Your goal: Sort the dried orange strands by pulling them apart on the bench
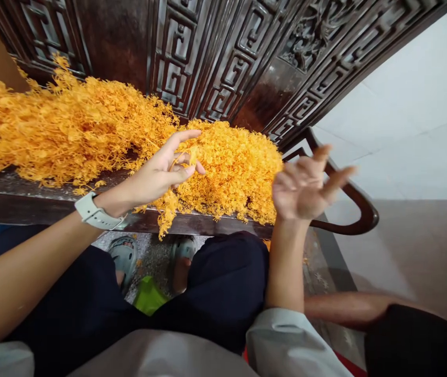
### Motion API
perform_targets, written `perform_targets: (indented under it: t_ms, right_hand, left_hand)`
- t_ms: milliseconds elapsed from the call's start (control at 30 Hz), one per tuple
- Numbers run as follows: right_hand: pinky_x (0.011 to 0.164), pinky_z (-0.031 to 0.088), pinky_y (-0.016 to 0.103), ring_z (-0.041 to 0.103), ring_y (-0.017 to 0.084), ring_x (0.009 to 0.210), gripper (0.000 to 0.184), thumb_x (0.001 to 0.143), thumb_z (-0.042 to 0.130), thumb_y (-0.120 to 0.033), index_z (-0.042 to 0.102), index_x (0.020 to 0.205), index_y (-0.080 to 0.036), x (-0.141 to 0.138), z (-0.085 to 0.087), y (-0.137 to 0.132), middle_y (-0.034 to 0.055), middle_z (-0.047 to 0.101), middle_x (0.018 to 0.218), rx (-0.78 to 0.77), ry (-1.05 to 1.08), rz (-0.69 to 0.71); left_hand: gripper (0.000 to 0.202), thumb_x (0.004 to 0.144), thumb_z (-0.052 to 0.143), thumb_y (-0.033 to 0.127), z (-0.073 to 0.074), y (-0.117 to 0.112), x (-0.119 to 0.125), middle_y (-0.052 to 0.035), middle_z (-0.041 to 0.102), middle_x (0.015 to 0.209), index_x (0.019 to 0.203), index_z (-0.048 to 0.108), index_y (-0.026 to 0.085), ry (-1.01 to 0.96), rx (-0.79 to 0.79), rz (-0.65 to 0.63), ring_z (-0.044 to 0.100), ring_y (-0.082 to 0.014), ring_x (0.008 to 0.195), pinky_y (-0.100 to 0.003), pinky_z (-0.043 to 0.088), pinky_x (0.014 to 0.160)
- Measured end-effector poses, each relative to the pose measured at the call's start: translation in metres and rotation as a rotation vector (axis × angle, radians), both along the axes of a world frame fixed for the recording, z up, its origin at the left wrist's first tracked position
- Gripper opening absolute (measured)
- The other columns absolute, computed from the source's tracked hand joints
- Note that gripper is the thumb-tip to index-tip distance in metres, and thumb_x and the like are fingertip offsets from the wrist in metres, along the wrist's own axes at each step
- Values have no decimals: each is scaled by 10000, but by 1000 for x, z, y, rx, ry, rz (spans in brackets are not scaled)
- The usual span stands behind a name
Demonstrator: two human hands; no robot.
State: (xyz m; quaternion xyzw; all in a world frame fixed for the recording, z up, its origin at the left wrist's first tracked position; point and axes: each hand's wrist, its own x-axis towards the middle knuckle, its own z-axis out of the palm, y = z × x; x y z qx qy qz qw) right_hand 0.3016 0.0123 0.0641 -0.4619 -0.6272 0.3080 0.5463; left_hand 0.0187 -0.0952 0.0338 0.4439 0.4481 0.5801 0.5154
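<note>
A long heap of yellow-orange artificial flower sprigs (235, 162) covers the dark wooden bench seat. Over the middle of it is my left hand (164, 170), with a watch (98, 211) on the wrist. Its index finger reaches out while the thumb and other fingers curl around a small yellow sprig (194, 154); most of the grip is hidden. My right hand (300, 186) is raised off the heap's right end, near the armrest. Motion smears it a little, but thumb and index finger are spread, the rest are loosely bent, and nothing shows in it.
The carved wooden backrest (215, 57) rises behind the flowers. A curved armrest (364, 217) closes the bench's right end. On the floor between my feet lies a bright green thing (149, 296). Another person's limb (337, 309) and dark clothing show at lower right.
</note>
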Motion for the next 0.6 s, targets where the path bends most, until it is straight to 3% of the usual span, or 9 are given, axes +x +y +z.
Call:
perform_targets:
  t_ms: [67,100,167,267,333,433,500,600]
  right_hand:
    - [535,334,274,473,105,582,485,851,727,-751,792,975,-287,-20,-10,-6,-9,575,678,-84,92,368]
    - [526,364,284,465,110,568,381,831,816,-648,790,952,-288,-31,-14,-10,-16,594,671,-113,71,493]
    - [581,419,278,528,101,612,272,901,813,-513,789,962,-249,-54,-21,-19,-9,661,726,-136,-25,637]
    - [632,456,283,587,113,670,290,958,753,-511,770,980,-222,-78,-28,-27,-4,690,738,-152,-62,790]
    - [656,466,290,606,121,706,299,974,733,-514,765,943,-219,-85,-34,-27,4,691,764,-137,-31,810]
    - [645,459,285,584,111,700,292,941,779,-503,763,902,-215,-84,-41,-25,11,684,838,-70,20,701]
    - [612,446,282,558,102,650,290,942,779,-495,753,886,-211,-80,-42,-25,3,665,817,-35,6,655]
    - [562,409,282,540,91,588,231,1002,720,-414,745,877,-222,-73,-36,-29,-4,644,783,52,15,526]
  left_hand:
    - [541,821,795,163,1,0,5,-73,712,986,1339,661,241,-27,-34,-17,509,-107,589,-253,457,534]
    - [518,830,800,182,1,0,8,-69,706,969,1326,661,237,-32,-41,-39,492,-100,572,-253,449,531]
    - [504,861,806,239,-1,2,13,-48,689,917,1337,639,245,-26,-18,-85,479,-94,552,-250,427,529]
    - [525,936,769,343,-9,4,22,-11,657,826,1408,553,264,13,49,-164,495,-103,547,-244,400,533]
    - [534,987,716,397,-13,5,26,5,642,787,1450,488,262,50,83,-186,509,-110,553,-243,401,545]
    - [476,1019,670,428,-15,6,27,19,627,746,1428,510,244,177,115,-126,558,-131,605,-252,434,597]
    - [347,1019,662,417,-12,7,23,7,640,721,1304,623,223,321,124,-54,585,-148,640,-265,437,615]
    - [183,972,694,366,-5,9,14,-54,712,775,952,730,188,422,117,94,609,-165,687,-279,422,611]
